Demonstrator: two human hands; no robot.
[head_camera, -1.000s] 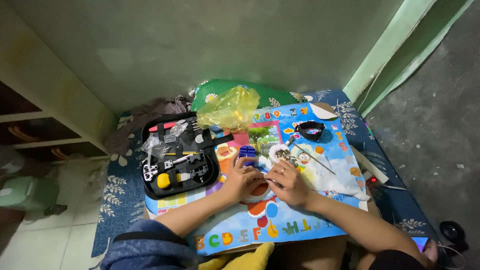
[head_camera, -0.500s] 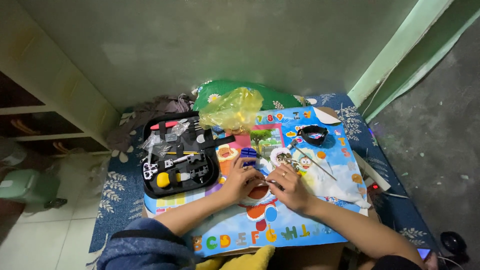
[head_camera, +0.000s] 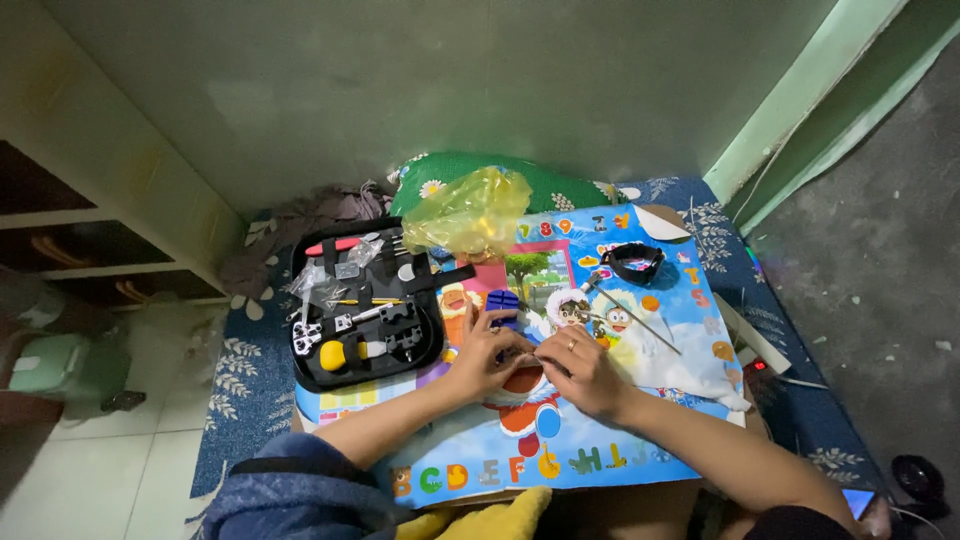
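Both my hands are hunched together mid-desk over the cartoon alphabet mat (head_camera: 600, 440). My left hand (head_camera: 487, 358) and right hand (head_camera: 582, 370) have fingers curled in, pinching something tiny between them, can't tell what. The blue tool (head_camera: 502, 303) sits just above my left fingertips, black tool case (head_camera: 365, 312) off to the left.

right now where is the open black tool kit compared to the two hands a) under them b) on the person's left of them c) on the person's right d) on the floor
b: the black tool kit lies open on the mat, on the person's left of the left hand and right hand, which meet at the middle.
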